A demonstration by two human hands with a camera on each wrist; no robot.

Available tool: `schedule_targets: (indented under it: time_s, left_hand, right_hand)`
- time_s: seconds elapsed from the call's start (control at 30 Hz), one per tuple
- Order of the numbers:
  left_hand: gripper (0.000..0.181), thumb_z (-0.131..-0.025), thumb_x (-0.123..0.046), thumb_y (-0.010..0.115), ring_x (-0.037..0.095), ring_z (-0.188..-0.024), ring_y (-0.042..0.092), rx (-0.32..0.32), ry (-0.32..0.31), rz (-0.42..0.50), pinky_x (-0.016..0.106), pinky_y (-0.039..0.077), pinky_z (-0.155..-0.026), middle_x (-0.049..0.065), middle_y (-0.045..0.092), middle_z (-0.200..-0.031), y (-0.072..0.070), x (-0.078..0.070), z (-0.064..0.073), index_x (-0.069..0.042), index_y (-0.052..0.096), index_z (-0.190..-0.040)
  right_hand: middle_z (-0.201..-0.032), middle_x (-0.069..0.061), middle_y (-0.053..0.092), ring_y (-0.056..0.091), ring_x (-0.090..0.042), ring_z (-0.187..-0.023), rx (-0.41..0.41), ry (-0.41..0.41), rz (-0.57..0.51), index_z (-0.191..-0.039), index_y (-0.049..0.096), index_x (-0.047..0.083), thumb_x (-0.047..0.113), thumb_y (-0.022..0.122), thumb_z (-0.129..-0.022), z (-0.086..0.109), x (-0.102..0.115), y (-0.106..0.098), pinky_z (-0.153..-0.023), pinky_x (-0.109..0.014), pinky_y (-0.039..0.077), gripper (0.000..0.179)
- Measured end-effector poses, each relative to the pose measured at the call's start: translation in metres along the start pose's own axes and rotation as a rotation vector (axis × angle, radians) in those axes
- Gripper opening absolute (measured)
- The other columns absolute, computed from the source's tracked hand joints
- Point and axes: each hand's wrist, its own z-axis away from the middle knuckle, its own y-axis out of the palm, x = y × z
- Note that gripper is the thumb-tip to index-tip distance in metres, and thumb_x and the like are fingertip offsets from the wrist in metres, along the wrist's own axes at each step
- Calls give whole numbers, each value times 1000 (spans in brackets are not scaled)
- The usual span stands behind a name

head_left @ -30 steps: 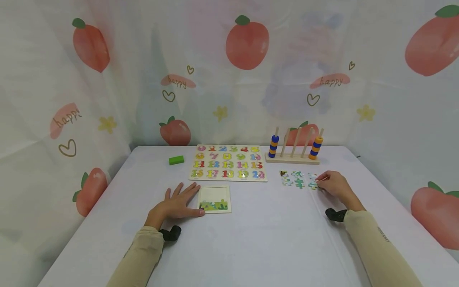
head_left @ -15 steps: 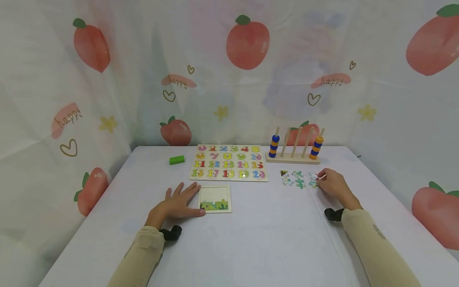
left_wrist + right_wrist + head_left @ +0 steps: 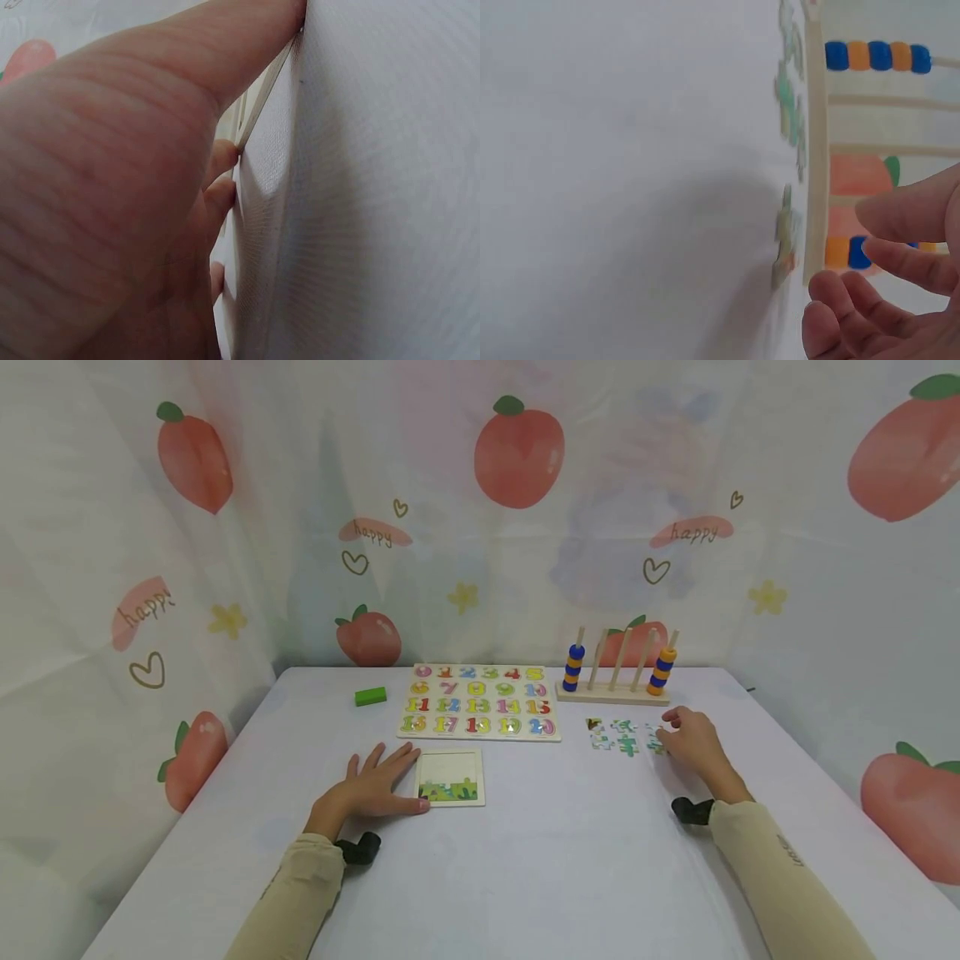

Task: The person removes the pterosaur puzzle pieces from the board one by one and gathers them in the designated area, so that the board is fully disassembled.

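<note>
My left hand (image 3: pixel 371 787) lies with spread fingers at the left side of a small square puzzle tray (image 3: pixel 481 777); its thumb and index fingertip touch the frame. Green jigsaw pieces (image 3: pixel 452 790) fill the lower part of that tray. On the right, my right hand (image 3: pixel 697 745) is over the loose jigsaw pieces (image 3: pixel 627 744), nearest the right-hand ones. In the right wrist view its thumb (image 3: pixel 907 214) and fingers stand apart with nothing between them, above the right-hand pieces (image 3: pixel 786 236). The hand partly hides these pieces in the head view.
Behind the tray lies a number puzzle board (image 3: pixel 480 739). A green block (image 3: pixel 371 697) is left of it. At the back right stands a wooden bead rack (image 3: pixel 611 695) with blue and orange beads on its two end pegs. A printed cloth (image 3: pixel 517 593) hangs behind the table.
The right hand has let go of the jigsaw piece it was pinching; its thumb and index finger have spread apart. It shifted slightly left. The left hand and tray stayed put.
</note>
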Motion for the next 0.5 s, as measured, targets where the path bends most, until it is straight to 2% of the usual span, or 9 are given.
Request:
schedule_targets:
  time_s: [0.17,0.33,0.5]
  left_hand:
    - [108,-88,-71,73,44,-163,1,-4,1,11,70,-8,-124,6,17,-179,0,0,0,-19,30,-171]
    - [107,-89,-73,71,43,-163,0,-8,1,0,69,-9,-124,6,17,-179,2,1,0,-19,29,-171]
    - [109,-87,-74,72,43,-163,0,-17,7,4,68,-11,-124,5,17,-179,3,3,-2,-19,30,-171]
  right_hand:
    - [-141,-41,46,51,-56,-125,-29,-5,-69,-146,44,-17,17,57,-108,5,18,3,-105,-65,50,52]
    - [-149,-40,43,47,-56,-134,11,17,-141,-153,39,-13,23,54,-111,9,36,5,-108,-65,48,58]
    - [-152,-38,43,45,-55,-138,50,-9,-176,-156,38,-11,25,53,-112,11,50,11,-110,-64,47,59]
